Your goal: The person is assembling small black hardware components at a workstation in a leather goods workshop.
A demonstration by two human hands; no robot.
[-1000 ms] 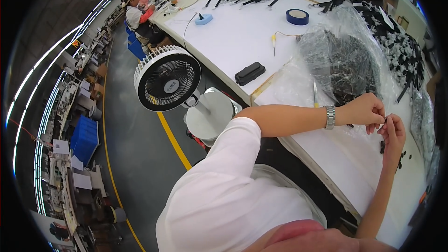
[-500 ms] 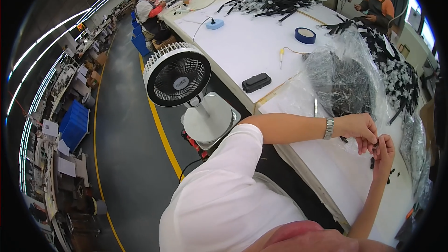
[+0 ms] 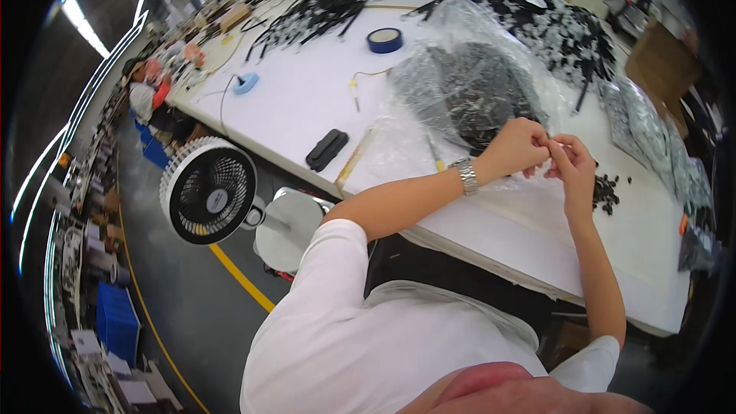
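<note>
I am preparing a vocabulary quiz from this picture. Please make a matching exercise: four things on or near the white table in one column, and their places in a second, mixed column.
Things:
1. tape roll
2. fan
3. wristwatch
4. small black parts

Places:
A. on the left wrist
B. on the floor, beside the table
C. on the table, close to the right hand
D. far side of the table, beyond the clear bag

Pairs: 1-D, 2-B, 3-A, 4-C

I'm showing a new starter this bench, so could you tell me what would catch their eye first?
Likely the two hands, left hand and right hand, pinched together over the white table by a heap of small black parts. Just behind them lies a clear plastic bag of black parts; a white fan stands on the floor at left.
</note>
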